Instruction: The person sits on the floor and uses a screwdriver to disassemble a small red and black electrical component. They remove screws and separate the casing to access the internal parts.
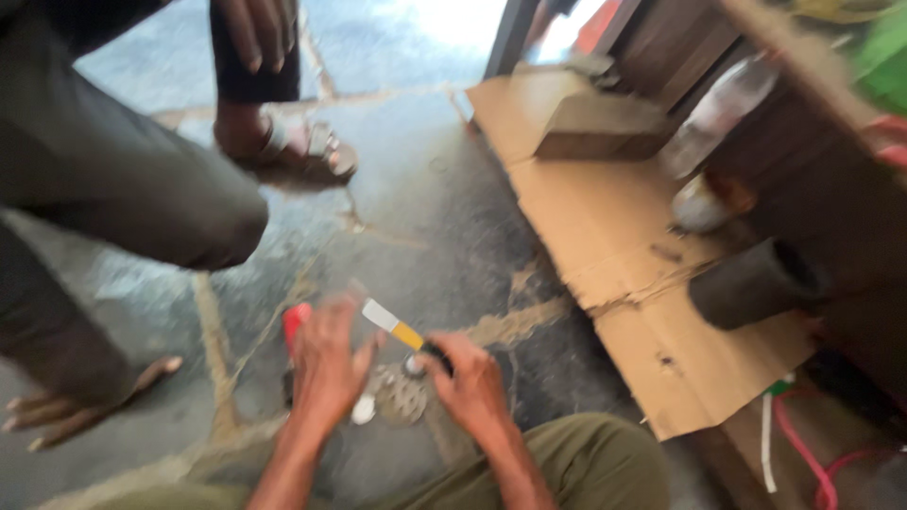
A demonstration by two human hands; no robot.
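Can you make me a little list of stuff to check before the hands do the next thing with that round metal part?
1. Right hand grips the yellow-handled tool: ok.
2. Left hand is at the round metal part: ok, though blur hides whether it presses on it.
3. Tool tip sits on the part: cannot tell, too blurred.
4. Part lies flat on the floor: cannot tell.
5. Other person's sandalled foot is apart from the hands: ok.
6. Red thing by the left hand is out of the way: cannot tell.
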